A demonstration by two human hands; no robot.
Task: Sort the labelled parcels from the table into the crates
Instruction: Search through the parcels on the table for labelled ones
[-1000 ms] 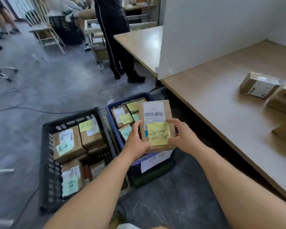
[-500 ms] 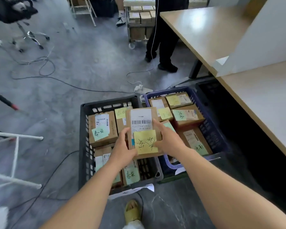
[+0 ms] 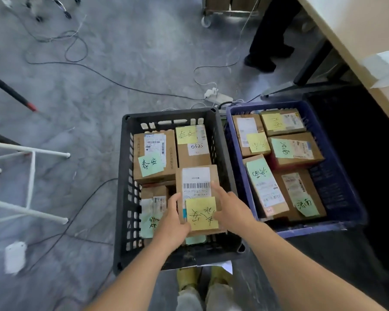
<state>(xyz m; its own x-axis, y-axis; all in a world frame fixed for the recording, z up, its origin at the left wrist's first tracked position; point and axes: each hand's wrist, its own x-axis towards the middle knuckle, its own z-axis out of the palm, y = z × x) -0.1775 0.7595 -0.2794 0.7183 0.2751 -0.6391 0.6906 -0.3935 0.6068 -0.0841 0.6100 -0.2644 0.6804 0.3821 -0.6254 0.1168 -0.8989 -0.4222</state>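
Both hands grip one brown cardboard parcel (image 3: 198, 194) w/ a white barcode label (image 3: 195, 181) on its far half and a yellow handwritten sticky note (image 3: 202, 213) on the near half. Left hand (image 3: 172, 223) grasps the parcel's near-left corner, thumb lying along the left edge, fingers curled under. Right hand (image 3: 231, 212) clasps the right edge, index finger stretched up along it beside the barcode. Parcel is held flat, label up, inside the outline of the black slotted plastic crate (image 3: 124, 176), over its near-right part; can't tell whether it already rests on the boxes below.

In the black crate: a brown box with a green note (image 3: 154, 156) at far left, a brown box with a yellow note (image 3: 192, 144) at far right, another labelled box w/ a green note (image 3: 154, 212) at near left, partly behind the left hand.

Just right of it, touching or nearly so, sits the blue plastic crate (image 3: 337, 176) w/ five or so brown boxes carrying yellow and green notes. Both crates stand on the grey mottled floor (image 3: 76, 97), cables running across it. White power strip (image 3: 216, 95) lies beyond the crates. Light wooden table edge (image 3: 355, 37) at top right. Another person's dark trouser legs (image 3: 270, 37) stand near the table. White metal frame (image 3: 29, 180) at left. Wearer's yellow shoes (image 3: 200, 277) show at the bottom.
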